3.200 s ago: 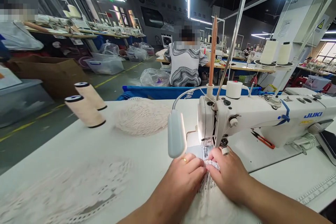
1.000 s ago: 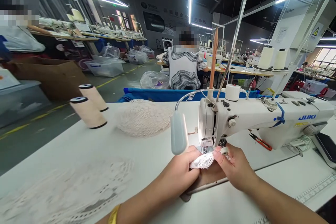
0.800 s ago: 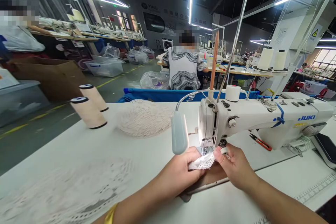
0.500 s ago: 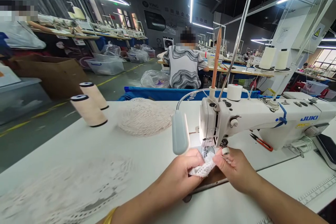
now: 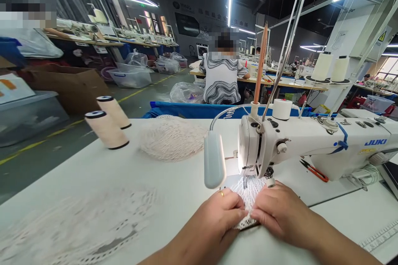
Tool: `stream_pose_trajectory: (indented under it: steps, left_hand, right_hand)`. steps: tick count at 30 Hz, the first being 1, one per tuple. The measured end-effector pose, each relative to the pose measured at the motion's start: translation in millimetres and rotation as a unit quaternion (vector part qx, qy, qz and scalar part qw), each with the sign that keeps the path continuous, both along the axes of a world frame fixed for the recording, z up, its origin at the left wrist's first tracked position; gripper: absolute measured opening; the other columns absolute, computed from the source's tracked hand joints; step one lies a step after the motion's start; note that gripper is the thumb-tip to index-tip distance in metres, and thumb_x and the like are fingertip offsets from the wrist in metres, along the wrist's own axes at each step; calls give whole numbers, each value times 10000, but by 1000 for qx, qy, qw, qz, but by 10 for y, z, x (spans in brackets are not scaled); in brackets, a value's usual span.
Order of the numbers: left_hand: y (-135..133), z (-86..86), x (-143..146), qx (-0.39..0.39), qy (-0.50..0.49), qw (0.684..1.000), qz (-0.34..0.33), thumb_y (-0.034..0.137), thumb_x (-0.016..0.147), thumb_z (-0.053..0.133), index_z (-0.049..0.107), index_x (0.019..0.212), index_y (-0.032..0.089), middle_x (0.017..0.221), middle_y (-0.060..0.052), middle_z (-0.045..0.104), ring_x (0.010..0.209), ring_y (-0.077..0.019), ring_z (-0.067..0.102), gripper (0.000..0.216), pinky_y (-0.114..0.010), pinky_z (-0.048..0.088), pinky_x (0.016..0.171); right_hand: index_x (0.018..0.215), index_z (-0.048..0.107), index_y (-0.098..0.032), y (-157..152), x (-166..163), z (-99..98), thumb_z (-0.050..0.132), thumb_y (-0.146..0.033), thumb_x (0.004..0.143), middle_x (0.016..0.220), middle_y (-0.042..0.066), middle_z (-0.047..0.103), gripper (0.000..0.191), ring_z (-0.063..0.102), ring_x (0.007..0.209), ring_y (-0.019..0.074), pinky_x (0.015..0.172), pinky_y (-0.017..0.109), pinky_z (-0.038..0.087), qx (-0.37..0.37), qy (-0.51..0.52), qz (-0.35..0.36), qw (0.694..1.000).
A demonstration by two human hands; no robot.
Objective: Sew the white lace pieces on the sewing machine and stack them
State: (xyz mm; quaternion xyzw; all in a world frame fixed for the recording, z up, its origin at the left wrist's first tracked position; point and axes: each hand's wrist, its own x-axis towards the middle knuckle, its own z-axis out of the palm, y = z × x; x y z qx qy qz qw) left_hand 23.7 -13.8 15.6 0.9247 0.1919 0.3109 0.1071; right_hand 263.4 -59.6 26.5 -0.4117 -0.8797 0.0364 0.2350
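Note:
A small piece of white lace lies on the bed of the sewing machine, its far part under the presser foot in the lamp's light. My left hand, with a ring on one finger, pinches the lace's near left side. From the right, my right hand grips the lace with thumb and fingers. Both thumbs almost meet at its near edge, where a holed border shows. Close above the left hand hangs the grey-white machine lamp.
A pile of cream lace lies at the table's back, more lace at front left. Two thread cones stand at the left edge. Red-handled thread snips lie under the machine arm. A person sits ahead, back turned.
Both hands have moved slightly nearer and closer together. The lace, bunched between the fingers before, is now spread flat under the needle area. The view has shifted slightly.

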Motion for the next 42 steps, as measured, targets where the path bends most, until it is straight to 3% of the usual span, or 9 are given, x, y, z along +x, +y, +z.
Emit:
stream_pose_trajectory:
  steps: [9, 12, 14, 18, 22, 25, 29, 32, 42]
  left_hand:
    - [180, -63, 24, -104, -14, 994, 14, 29, 849, 474, 710, 845, 218, 916, -22, 698, 826, -188, 633, 302, -275, 478, 710]
    - [242, -12, 35, -186, 18, 982, 29, 83, 851, 490, 705, 818, 221, 929, -22, 695, 855, -194, 650, 258, -279, 509, 749]
    - [273, 56, 46, -238, 33, 970, 44, 169, 916, 499, 695, 762, 219, 905, -23, 691, 865, -205, 664, 254, -292, 533, 775]
    - [319, 149, 62, -308, 13, 948, 71, 445, 1061, 480, 665, 690, 222, 856, -19, 687, 849, -215, 688, 471, -310, 574, 791]
    - [348, 138, 51, -319, 7, 945, 67, 501, 1086, 470, 656, 700, 222, 855, -17, 690, 838, -217, 700, 512, -314, 575, 773]
    - [311, 116, 13, -279, 35, 959, 41, 424, 1091, 477, 690, 722, 211, 864, -31, 696, 859, -215, 702, 477, -311, 543, 764]
    - [161, 102, -60, -115, 25, 992, -39, 182, 1059, 492, 761, 910, 224, 964, -38, 755, 882, -205, 675, 311, -322, 482, 751]
    - [68, 78, -80, -26, -2, 999, -46, 66, 1033, 485, 742, 961, 234, 959, -14, 770, 848, -202, 640, 315, -336, 442, 744]
    - [184, -44, -72, 28, -3, 1000, -12, 138, 1110, 414, 752, 983, 226, 962, -39, 756, 792, -198, 674, 372, -346, 442, 673]
  right_hand:
    - [829, 554, -230, 98, 0, -55, 521, -287, 1126, 800, 17, 677, 305, 574, 795, 214, 759, 315, 420, 12, 19, -52, 998]
    - [1059, 657, -228, 73, -25, -56, 713, -443, 1049, 1001, 50, 753, 222, 637, 938, 258, 840, 343, 480, -15, 36, -45, 998]
    - [1252, 638, -214, 58, -66, -79, 827, -511, 950, 1136, 88, 760, 464, 655, 1012, 298, 882, 378, 503, -26, 34, -41, 998]
    - [1206, 625, -194, 83, -163, -107, 560, -202, 1047, 1084, 111, 756, 172, 653, 936, 284, 823, 370, 484, 7, 34, -81, 996]
    - [1100, 626, -200, 136, -175, -64, 430, -95, 1018, 905, 58, 721, 238, 601, 785, 229, 730, 320, 441, 22, 84, -67, 994]
    - [954, 616, -220, 124, -133, -52, 460, -52, 933, 819, 26, 671, 230, 551, 737, 210, 716, 311, 415, 38, 81, -35, 995]
    - [880, 608, -230, 41, -74, -74, 551, -30, 866, 876, 3, 700, 208, 565, 792, 200, 763, 317, 405, 33, 32, 26, 999]
    - [895, 626, -224, -11, -55, -75, 591, -25, 871, 971, 3, 728, 203, 578, 847, 200, 787, 322, 410, 31, 11, 23, 999]
    - [1027, 686, -218, 20, -37, -103, 600, -32, 902, 1118, 45, 758, 240, 614, 922, 243, 813, 366, 448, 12, -29, -21, 999]
